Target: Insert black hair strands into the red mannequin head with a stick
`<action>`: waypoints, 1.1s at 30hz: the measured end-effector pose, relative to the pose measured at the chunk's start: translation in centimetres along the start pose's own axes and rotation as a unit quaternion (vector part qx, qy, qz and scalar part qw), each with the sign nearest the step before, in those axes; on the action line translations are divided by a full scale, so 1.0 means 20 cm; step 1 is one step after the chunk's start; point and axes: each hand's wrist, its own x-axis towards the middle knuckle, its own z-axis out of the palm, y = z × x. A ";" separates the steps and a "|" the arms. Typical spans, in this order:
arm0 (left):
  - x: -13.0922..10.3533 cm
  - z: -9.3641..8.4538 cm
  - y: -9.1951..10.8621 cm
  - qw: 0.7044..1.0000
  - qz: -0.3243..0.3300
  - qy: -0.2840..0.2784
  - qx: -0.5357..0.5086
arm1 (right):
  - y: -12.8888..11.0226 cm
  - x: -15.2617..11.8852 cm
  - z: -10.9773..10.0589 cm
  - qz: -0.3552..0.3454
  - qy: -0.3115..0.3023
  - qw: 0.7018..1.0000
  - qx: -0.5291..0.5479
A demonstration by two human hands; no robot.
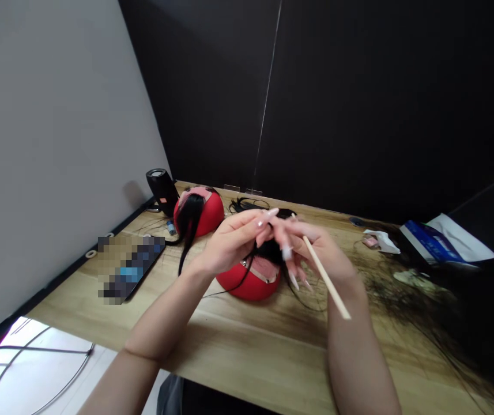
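Both hands meet above a red dome-shaped block [251, 285] that has a pink patch and black hair [268, 251] on it. My left hand [240, 233] is closed, its fingertips pressed together near the other hand; what they pinch, if anything, is too small to make out. A pale wooden stick [327, 279] lies in my right hand [309, 245], slanting down toward the wrist. The fingers of that hand are bent and slightly blurred. Thin black strands hang below the hands.
Behind on the left are a second red block [210, 216] with black hair, a black speaker [162, 193] and a phone [143, 268], partly pixelated. Loose hair [398, 297], a crumpled tissue [387, 242] and a blue packet [430, 242] lie on the right of the wooden table [247, 340].
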 end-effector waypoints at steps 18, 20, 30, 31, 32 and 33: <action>0.03 -0.21 0.10 0.993 0.039 0.107 0.023 | -0.01 -0.08 -0.25 0.098 0.015 0.994 -0.039; 0.03 -0.21 0.10 0.993 0.039 0.107 0.026 | -0.02 -0.09 -0.25 0.092 0.014 0.994 -0.053; 0.03 -0.19 0.09 0.989 0.076 0.110 0.064 | 0.02 -0.07 -0.22 0.113 0.166 0.962 -0.185; 0.03 -0.19 0.09 0.986 0.095 0.116 0.071 | 0.02 -0.06 -0.22 0.115 0.208 0.949 -0.207; 0.03 -0.19 0.09 0.983 0.113 0.121 0.079 | 0.03 -0.06 -0.23 0.116 0.245 0.936 -0.223; 0.03 -0.19 0.09 0.980 0.127 0.127 0.088 | 0.03 -0.06 -0.23 0.116 0.272 0.927 -0.229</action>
